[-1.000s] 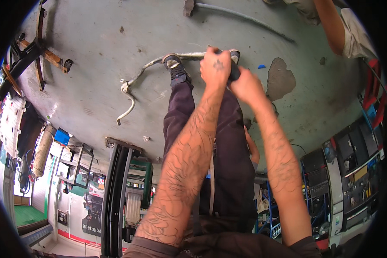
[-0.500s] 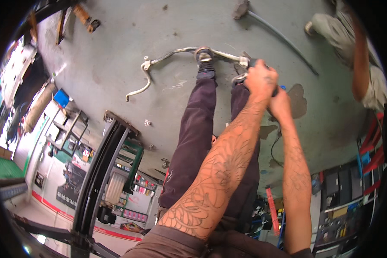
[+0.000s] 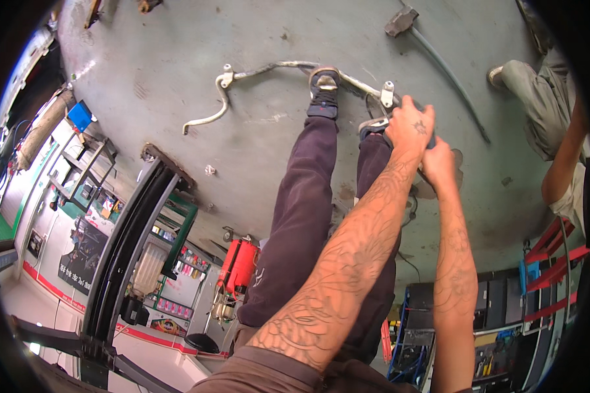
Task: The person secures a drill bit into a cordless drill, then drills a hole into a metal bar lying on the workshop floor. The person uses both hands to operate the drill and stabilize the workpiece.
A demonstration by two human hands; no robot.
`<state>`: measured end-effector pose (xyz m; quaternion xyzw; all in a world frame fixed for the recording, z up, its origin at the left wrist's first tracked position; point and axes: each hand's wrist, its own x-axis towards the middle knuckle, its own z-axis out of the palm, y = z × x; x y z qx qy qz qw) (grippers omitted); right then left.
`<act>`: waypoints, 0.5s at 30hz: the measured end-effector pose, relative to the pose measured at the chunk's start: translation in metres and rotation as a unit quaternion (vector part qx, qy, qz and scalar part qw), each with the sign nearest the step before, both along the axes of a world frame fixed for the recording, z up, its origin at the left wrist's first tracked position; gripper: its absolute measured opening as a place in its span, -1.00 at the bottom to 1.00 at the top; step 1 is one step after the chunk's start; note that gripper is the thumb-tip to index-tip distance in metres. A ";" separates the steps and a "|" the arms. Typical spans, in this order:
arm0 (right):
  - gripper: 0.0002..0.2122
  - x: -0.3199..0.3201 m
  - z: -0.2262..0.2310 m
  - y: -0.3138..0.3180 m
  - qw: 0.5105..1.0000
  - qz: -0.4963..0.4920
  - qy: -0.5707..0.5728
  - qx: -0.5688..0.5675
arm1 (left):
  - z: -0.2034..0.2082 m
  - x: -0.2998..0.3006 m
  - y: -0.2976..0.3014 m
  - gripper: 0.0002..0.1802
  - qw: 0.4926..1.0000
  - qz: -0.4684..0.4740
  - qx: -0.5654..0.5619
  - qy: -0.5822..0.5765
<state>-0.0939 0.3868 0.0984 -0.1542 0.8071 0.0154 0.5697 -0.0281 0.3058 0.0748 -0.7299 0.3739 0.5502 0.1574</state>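
Observation:
A long, bent anti-roll bar (image 3: 288, 64) with white, worn paint lies on the floor. One of my shoes (image 3: 324, 82) rests across its middle, and my other shoe is near its right end. White brackets sit on the bar, the right one (image 3: 387, 95) just beyond my hands. My left hand (image 3: 411, 128) is wrapped round a dark corded power tool (image 3: 431, 140). Behind it, my right hand (image 3: 439, 160) is closed on the same tool's rear. My fingers and wrists hide most of the tool, so its exact kind and working end do not show.
A sledgehammer (image 3: 432, 56) lies on the floor at the far right. Beyond it another person's leg (image 3: 534, 88) and arm (image 3: 567, 164) show. A cord (image 3: 411, 263) trails near my legs. A black lift post (image 3: 121, 262) stands left, a red tank (image 3: 237, 265) near it.
The view has shifted, bringing the red tank into sight and moving the sledgehammer right in the picture. Both hands keep their hold on the tool beside the right bracket, which shows more fully now.

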 end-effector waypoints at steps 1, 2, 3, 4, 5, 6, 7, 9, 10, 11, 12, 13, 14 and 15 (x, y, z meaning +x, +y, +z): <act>-0.49 -0.006 0.006 0.001 1.000 -0.031 0.003 0.001 | 0.010 -0.003 0.007 -0.39 0.999 0.008 -0.018 0.030; -0.49 -0.011 0.007 0.003 0.998 -0.062 0.007 0.002 | 0.020 -0.004 0.013 -0.33 0.997 0.016 -0.038 0.061; -0.53 -0.019 -0.006 0.031 0.997 -0.017 0.062 -0.034 | 0.026 -0.012 0.033 -0.26 0.990 0.055 -0.078 0.102; -0.57 -0.024 -0.011 0.052 0.987 0.089 0.083 -0.108 | 0.032 -0.016 0.052 -0.18 0.979 0.099 -0.118 0.136; -0.61 -0.026 -0.016 0.076 0.987 0.045 0.099 -0.120 | 0.043 -0.017 0.060 -0.15 0.965 0.154 -0.076 0.200; -0.65 -0.030 -0.019 0.087 0.984 0.004 0.110 -0.143 | 0.053 -0.013 0.066 -0.17 0.963 0.143 -0.082 0.214; -0.69 -0.028 -0.013 0.070 0.988 -0.080 0.085 -0.104 | 0.059 -0.004 0.074 -0.18 0.960 0.134 -0.093 0.226; -0.74 -0.033 -0.016 0.074 0.964 -0.258 0.023 -0.059 | 0.079 0.018 0.092 -0.24 0.962 0.084 -0.103 0.237; -0.73 -0.032 -0.010 0.065 0.960 -0.274 0.046 -0.029 | 0.084 0.037 0.095 -0.28 0.966 0.044 -0.115 0.228; -0.73 -0.033 -0.009 0.067 0.957 -0.286 0.031 -0.035 | 0.086 0.058 0.097 -0.32 0.970 0.003 -0.123 0.212; -0.73 -0.034 -0.009 0.078 0.954 -0.297 0.020 -0.039 | 0.090 0.078 0.099 -0.36 0.971 -0.037 -0.127 0.198; -0.73 -0.032 -0.019 0.098 0.950 -0.302 0.009 -0.080 | 0.096 0.095 0.095 -0.39 0.972 -0.063 -0.121 0.189; -0.73 -0.028 -0.013 0.092 0.955 -0.288 0.027 -0.069 | 0.101 0.118 0.089 -0.42 0.973 -0.091 -0.120 0.175; -0.73 -0.026 -0.014 0.096 0.955 -0.289 0.019 -0.068 | 0.104 0.140 0.087 -0.46 0.976 -0.107 -0.109 0.155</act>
